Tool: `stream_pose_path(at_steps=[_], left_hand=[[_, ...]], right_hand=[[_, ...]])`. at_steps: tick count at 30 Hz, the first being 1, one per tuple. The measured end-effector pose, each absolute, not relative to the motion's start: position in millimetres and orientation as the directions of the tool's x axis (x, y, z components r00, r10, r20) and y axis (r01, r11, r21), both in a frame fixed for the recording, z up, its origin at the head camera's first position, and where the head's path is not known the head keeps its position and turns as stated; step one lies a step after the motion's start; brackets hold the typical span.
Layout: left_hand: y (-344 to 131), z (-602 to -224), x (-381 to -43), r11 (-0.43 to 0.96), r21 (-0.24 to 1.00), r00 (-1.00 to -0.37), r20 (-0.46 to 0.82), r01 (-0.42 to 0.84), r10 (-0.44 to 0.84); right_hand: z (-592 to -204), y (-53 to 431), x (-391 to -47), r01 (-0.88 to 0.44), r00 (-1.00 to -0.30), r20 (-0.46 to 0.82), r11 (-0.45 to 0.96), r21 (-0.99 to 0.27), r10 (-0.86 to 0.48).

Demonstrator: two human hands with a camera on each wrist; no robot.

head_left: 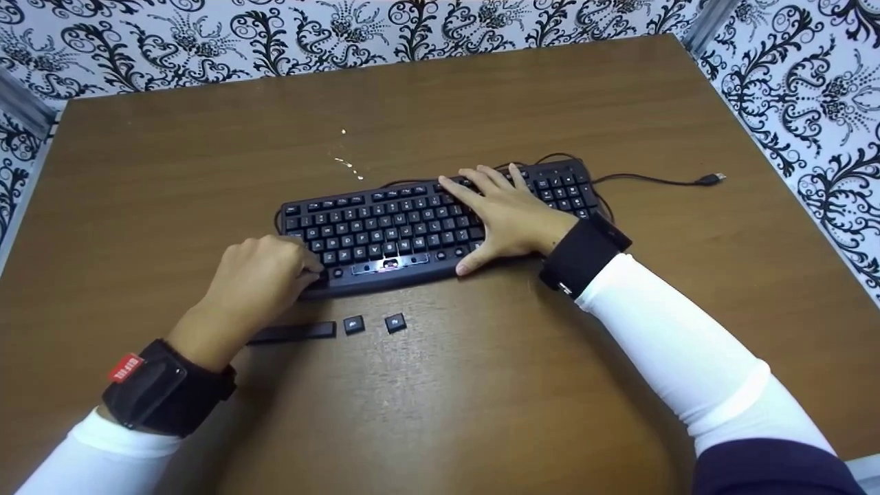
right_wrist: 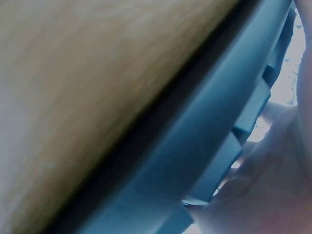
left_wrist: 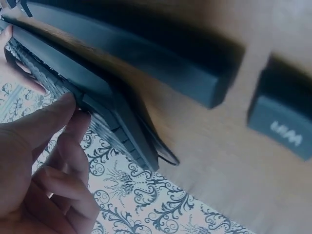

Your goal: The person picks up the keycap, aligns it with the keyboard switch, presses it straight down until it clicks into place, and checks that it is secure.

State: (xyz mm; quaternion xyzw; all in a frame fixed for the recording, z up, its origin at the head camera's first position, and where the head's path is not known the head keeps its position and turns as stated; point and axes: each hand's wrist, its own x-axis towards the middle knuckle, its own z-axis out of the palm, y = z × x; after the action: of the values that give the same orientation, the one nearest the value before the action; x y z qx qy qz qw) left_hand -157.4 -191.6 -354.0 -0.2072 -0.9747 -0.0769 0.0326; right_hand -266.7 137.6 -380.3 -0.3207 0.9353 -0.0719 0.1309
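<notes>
A black keyboard point(head_left: 375, 237) lies in the middle of the table, its space bar slot point(head_left: 390, 264) uncovered. At its front left corner, my left hand point(head_left: 265, 271) pinches a key. In the left wrist view, the thumb and forefinger of that hand point(left_wrist: 48, 141) meet at the key point(left_wrist: 84, 101), which they partly cover. My right hand point(head_left: 512, 216) rests spread over the keyboard's right part, thumb at the front edge. Close up, the right wrist view shows the keyboard's front edge point(right_wrist: 180, 141) beside the palm. The loose space bar point(head_left: 302, 333) lies near the left wrist.
Two loose keycaps, one point(head_left: 353, 324) beside the space bar and another point(head_left: 395, 323) farther right, lie before the keyboard. A USB cable point(head_left: 653, 180) stretches right. Small pale bits point(head_left: 349, 166) are scattered behind the keyboard on the wooden table point(head_left: 481, 385). Patterned walls point(head_left: 344, 34) border it.
</notes>
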Motion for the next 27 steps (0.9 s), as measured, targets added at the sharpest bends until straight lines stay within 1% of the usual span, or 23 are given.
stream_pose_path(at_steps=[5,10,18,22,27], left_hand=[[-187.2,-354.7,-158.8,0.895,0.122,-0.903,0.097,0.428,0.419],[-188.9,-356.7,-158.6,0.900,0.119,-0.907,0.098,0.419,0.410],[-196.1,-351.3,-158.3,0.889,0.071,-0.887,0.142,0.451,0.439],[-206.3,-344.6,-155.4,0.904,0.086,-0.903,0.151,0.418,0.403],[-223.6,-338.1,-146.8,0.934,0.084,-0.936,0.095,0.347,0.339]], right_hand=[[-379.6,137.9,-267.1,-0.578,-0.761,-0.208,0.788,-0.214,-0.614],[-379.6,137.6,-267.1,-0.580,-0.759,-0.208,0.786,-0.213,-0.617],[-378.6,137.3,-265.9,-0.579,-0.760,-0.206,0.787,-0.214,-0.616],[-378.4,137.2,-266.3,-0.579,-0.762,-0.206,0.788,-0.209,-0.614],[-379.2,137.3,-266.5,-0.579,-0.760,-0.209,0.787,-0.213,-0.616]])
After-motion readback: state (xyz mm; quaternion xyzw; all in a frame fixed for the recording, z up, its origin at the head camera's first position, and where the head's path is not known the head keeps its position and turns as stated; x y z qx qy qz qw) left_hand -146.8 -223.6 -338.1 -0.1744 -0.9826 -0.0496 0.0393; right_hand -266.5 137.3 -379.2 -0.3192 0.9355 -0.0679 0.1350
